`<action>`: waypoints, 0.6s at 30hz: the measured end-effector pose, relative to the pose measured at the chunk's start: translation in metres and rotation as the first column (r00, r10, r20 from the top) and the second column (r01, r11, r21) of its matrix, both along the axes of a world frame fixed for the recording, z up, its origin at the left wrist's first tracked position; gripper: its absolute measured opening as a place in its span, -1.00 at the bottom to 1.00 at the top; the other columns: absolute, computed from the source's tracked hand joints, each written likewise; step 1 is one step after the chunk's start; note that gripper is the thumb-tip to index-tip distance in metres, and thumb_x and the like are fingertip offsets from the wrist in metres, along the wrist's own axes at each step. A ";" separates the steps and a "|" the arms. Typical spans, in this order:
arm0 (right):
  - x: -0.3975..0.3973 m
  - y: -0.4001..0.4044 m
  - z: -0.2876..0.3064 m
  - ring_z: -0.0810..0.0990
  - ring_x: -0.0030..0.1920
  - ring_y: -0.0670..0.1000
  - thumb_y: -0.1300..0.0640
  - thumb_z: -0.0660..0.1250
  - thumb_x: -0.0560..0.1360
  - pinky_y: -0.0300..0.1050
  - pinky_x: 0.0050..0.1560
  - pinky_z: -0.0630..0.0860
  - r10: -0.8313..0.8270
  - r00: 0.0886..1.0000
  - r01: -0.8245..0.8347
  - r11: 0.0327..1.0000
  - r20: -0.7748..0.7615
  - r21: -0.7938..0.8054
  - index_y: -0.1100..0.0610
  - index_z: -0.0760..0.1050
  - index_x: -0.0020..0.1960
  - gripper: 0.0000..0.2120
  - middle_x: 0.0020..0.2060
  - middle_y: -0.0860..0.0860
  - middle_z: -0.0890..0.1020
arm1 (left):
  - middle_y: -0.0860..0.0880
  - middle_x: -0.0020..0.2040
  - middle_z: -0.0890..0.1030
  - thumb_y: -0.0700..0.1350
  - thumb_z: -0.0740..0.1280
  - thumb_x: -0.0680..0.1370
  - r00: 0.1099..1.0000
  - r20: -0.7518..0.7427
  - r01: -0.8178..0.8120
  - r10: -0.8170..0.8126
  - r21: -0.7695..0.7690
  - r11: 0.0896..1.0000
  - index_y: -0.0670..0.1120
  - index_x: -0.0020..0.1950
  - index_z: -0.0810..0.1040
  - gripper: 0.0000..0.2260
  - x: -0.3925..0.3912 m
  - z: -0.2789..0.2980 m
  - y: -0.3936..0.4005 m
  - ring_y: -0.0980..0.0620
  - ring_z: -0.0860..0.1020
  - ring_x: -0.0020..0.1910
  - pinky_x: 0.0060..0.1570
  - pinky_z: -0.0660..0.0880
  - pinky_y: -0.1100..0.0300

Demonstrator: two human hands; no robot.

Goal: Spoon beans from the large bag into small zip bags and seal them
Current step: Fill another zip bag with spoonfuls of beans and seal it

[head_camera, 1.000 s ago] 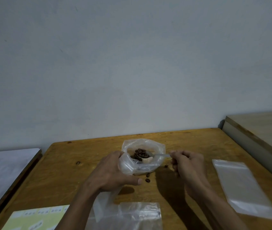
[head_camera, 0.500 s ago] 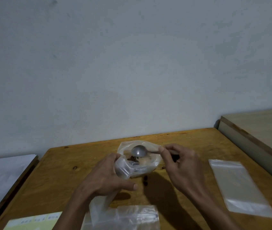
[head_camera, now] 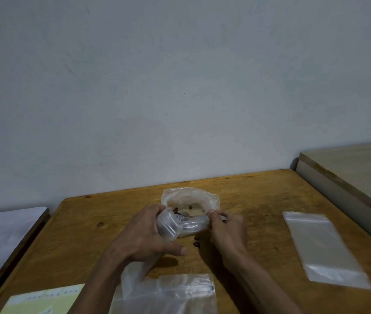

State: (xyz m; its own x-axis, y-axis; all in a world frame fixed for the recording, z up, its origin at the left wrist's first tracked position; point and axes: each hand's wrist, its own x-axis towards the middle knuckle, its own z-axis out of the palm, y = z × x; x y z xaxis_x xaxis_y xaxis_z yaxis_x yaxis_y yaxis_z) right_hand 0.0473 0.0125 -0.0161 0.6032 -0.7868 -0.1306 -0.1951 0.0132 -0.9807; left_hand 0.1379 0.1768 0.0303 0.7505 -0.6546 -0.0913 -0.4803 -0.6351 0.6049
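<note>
Hands meet at the crumpled clear plastic bag [head_camera: 189, 209] of dark brown beans [head_camera: 176, 210]: your left hand [head_camera: 148, 234] clamped on its near rim, right hand [head_camera: 227, 230] pinching the opposite edge; two stray beans [head_camera: 196, 243] lie between your wrists on the wooden tabletop [head_camera: 259, 200].

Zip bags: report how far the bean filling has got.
Done: nothing sealed is visible. In hand: the left hand holds a small zip bag open at the large bag while the right hand works at its mouth; few beans inside. Left: two loose beans on the table, and two flat empty zip bags to fill and seal.
</note>
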 end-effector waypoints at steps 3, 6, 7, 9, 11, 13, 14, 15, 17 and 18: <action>-0.002 -0.007 0.003 0.55 -0.36 -0.07 0.11 0.32 0.61 -0.27 -0.46 0.40 -0.020 1.000 0.017 0.993 0.024 0.119 0.07 0.58 0.01 -0.93 -0.25 0.04 0.63 | 0.15 0.23 0.37 0.23 0.63 0.20 1.000 0.009 -0.002 0.002 0.004 1.000 0.07 0.50 0.27 -0.03 0.000 -0.001 0.000 0.13 0.39 0.11 -0.19 0.34 0.39; -0.008 -0.015 0.007 0.53 -0.38 -0.06 0.12 0.34 0.59 -0.16 -0.39 0.44 -0.024 0.998 0.016 0.989 0.053 0.149 0.11 0.61 0.02 -0.90 -0.33 0.03 0.61 | 0.07 0.38 0.38 0.23 0.63 0.21 1.000 0.018 -0.012 0.012 0.010 1.000 0.06 0.53 0.24 0.00 -0.001 -0.002 0.000 0.12 0.35 0.15 -0.15 0.35 0.33; -0.010 -0.018 0.009 0.52 -0.38 -0.05 0.13 0.34 0.59 -0.15 -0.39 0.44 -0.022 0.998 0.012 0.989 0.063 0.148 0.12 0.61 0.02 -0.91 -0.33 0.03 0.61 | 0.07 0.41 0.37 0.22 0.63 0.21 1.000 0.018 -0.014 0.014 0.010 1.000 0.05 0.54 0.23 0.00 -0.001 -0.002 -0.001 0.12 0.34 0.15 -0.15 0.35 0.33; -0.014 -0.023 0.013 0.51 -0.37 -0.05 0.14 0.35 0.59 -0.17 -0.40 0.43 -0.017 0.997 0.005 0.990 0.079 0.141 0.12 0.61 0.05 -0.91 -0.32 0.04 0.61 | 0.06 0.41 0.37 0.21 0.63 0.22 1.000 0.018 -0.014 0.014 0.003 1.000 0.04 0.53 0.24 -0.01 -0.002 -0.002 -0.001 0.13 0.34 0.14 -0.18 0.33 0.37; -0.018 -0.027 0.019 0.52 -0.35 -0.04 0.13 0.34 0.59 -0.19 -0.40 0.44 -0.011 0.995 -0.002 0.991 0.096 0.132 0.11 0.60 0.06 -0.90 -0.28 0.06 0.61 | 0.06 0.41 0.38 0.21 0.64 0.21 1.000 0.013 -0.015 0.015 -0.001 1.000 0.04 0.53 0.24 0.00 -0.002 -0.003 -0.001 0.13 0.35 0.15 -0.17 0.34 0.36; -0.021 -0.031 0.025 0.52 -0.34 -0.03 0.13 0.35 0.58 -0.17 -0.39 0.44 0.004 0.994 -0.017 0.992 0.112 0.122 0.12 0.61 0.06 -0.90 -0.28 0.07 0.61 | 0.07 0.39 0.38 0.23 0.64 0.20 1.000 0.009 -0.023 0.024 -0.005 1.000 0.04 0.53 0.24 0.01 -0.002 -0.004 0.000 0.12 0.35 0.16 -0.13 0.36 0.32; -0.022 -0.032 0.027 0.52 -0.35 -0.03 0.13 0.36 0.58 -0.16 -0.39 0.44 0.013 0.993 -0.027 0.993 0.118 0.116 0.13 0.62 0.04 -0.90 -0.30 0.07 0.61 | 0.09 0.36 0.38 0.23 0.64 0.19 1.000 0.008 -0.028 0.028 -0.003 1.000 0.04 0.53 0.25 0.01 -0.002 -0.004 -0.001 0.12 0.36 0.16 -0.13 0.36 0.32; -0.024 -0.033 0.029 0.51 -0.36 -0.03 0.13 0.36 0.58 -0.15 -0.38 0.44 0.022 0.992 -0.035 0.994 0.122 0.106 0.13 0.63 0.03 -0.90 -0.32 0.06 0.60 | 0.10 0.33 0.39 0.24 0.64 0.19 0.999 0.005 -0.032 0.032 -0.003 0.999 0.04 0.52 0.25 0.00 -0.002 -0.005 -0.001 0.12 0.37 0.15 -0.15 0.36 0.33; -0.027 -0.033 0.034 0.49 -0.40 -0.04 0.12 0.37 0.58 -0.12 -0.39 0.42 0.040 0.990 -0.052 0.995 0.136 0.085 0.15 0.64 0.02 -0.88 -0.37 0.05 0.58 | 0.13 0.25 0.40 0.24 0.64 0.18 0.999 -0.002 -0.035 0.035 -0.010 0.999 0.05 0.49 0.28 -0.03 -0.002 -0.005 -0.002 0.12 0.41 0.13 -0.16 0.38 0.36; -0.030 -0.033 0.037 0.48 -0.41 -0.04 0.12 0.37 0.58 -0.12 -0.40 0.41 0.051 0.988 -0.063 0.995 0.149 0.076 0.16 0.64 0.02 -0.88 -0.38 0.04 0.57 | 0.14 0.22 0.41 0.24 0.64 0.18 0.999 -0.001 -0.038 0.038 -0.015 0.999 0.05 0.47 0.30 -0.04 -0.001 -0.005 -0.002 0.12 0.43 0.12 -0.16 0.39 0.36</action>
